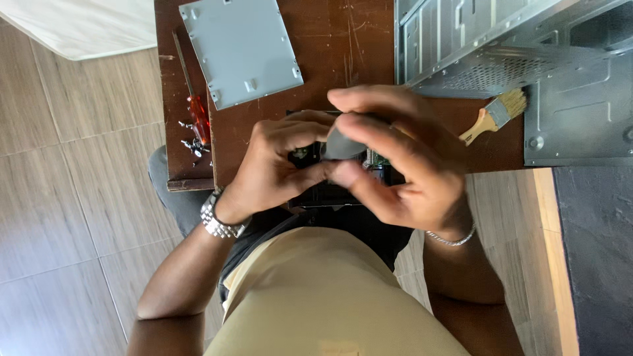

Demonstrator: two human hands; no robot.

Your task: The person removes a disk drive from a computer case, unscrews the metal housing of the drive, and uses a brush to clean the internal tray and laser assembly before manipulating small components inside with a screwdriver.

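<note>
both hands meet just above the lap at the table (pixel 316 39) edge. left hand (pixel 277 165) and right hand (pixel 402 165) pinch a small dark grey part (pixel 343 145), smooth, rounded, probably light and stiff; best held by its edges. beneath it a black drive (pixel 323 194), boxy, likely fragile. brush (pixel 498 115) lies beside.

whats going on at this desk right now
A person holds a dark electronic component over the edge of a brown table. The left hand grips its side while the right hand presses a small grey piece against it. A grey metal plate, red-handled screwdriver, loose screws, paintbrush and open computer case lie nearby.
</note>
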